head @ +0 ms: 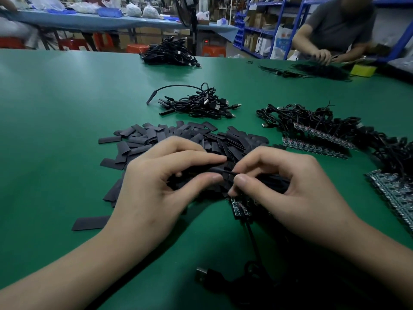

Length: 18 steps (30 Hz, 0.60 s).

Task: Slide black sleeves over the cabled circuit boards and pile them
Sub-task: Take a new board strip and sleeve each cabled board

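View from the head camera over a green table (55, 108). The left hand (161, 182) and right hand (290, 191) meet at the centre, above the near edge of a heap of loose sleeves (178, 139). The left thumb and forefinger are pressed together on a black sleeve (218, 173), with the other fingers curled beneath. The right thumb and forefinger pinch the far end of a circuit board (240, 205), which juts out towards the viewer below the thumb. The joint between sleeve and board is hidden by the fingertips and lost against the dark heap behind. The board's cable (251, 233) trails nearer to a coil ending in a USB plug (202, 274). A single flat sleeve (90, 223) lies apart, near left. Beyond the heap rests a pile of sleeved cables (201, 104), and farther off, at the table's far edge, a larger bundle (169, 53). To the right lie tangled cables with bare boards (324, 130), with more boards (397, 198) at the right edge. At far right a second person (335, 25) handles black cables beside a yellow block (363, 70). Blue shelving (257, 30) and red stools (212, 51) stand behind.
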Tool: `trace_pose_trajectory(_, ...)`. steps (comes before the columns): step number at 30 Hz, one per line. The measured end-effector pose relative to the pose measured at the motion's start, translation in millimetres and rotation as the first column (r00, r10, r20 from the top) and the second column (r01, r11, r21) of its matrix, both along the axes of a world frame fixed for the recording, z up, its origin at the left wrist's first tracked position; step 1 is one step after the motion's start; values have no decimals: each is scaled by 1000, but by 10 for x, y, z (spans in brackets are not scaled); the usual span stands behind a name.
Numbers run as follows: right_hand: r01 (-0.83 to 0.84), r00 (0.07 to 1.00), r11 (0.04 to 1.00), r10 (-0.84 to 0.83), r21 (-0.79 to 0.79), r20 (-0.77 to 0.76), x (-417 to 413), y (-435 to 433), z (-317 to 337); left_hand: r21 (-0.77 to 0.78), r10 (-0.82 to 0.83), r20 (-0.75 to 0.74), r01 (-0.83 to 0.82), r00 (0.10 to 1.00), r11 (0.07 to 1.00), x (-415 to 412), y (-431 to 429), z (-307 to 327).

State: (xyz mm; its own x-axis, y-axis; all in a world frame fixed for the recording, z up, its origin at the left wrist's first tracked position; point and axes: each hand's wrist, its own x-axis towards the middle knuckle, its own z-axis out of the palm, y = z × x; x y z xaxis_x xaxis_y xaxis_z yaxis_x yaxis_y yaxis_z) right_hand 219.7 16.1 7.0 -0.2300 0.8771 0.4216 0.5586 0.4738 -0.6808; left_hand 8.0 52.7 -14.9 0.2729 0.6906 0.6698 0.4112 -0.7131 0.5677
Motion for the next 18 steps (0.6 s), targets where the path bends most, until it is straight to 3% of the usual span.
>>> trace_pose_trajectory(4,43,994,989,-56,145,90,-44,-18,-21,-5,95,46,-95,994,995,11,-6,-7)
trace_pose_trajectory(10,105,939,901,-229,420,256,-21,-20,-63,-31,108,69,-106,992,994,51,-56,1)
trace_pose_trajectory(14,58,906,856,-260,513,332,-17,-9,-79,-37,94,87,-91,992,995,64,-86,-29)
trace_pose_trajectory(18,23,880,839,-275,544,386,-34,-30,-74,-140,7,163,16,987,990,64,-75,-63)
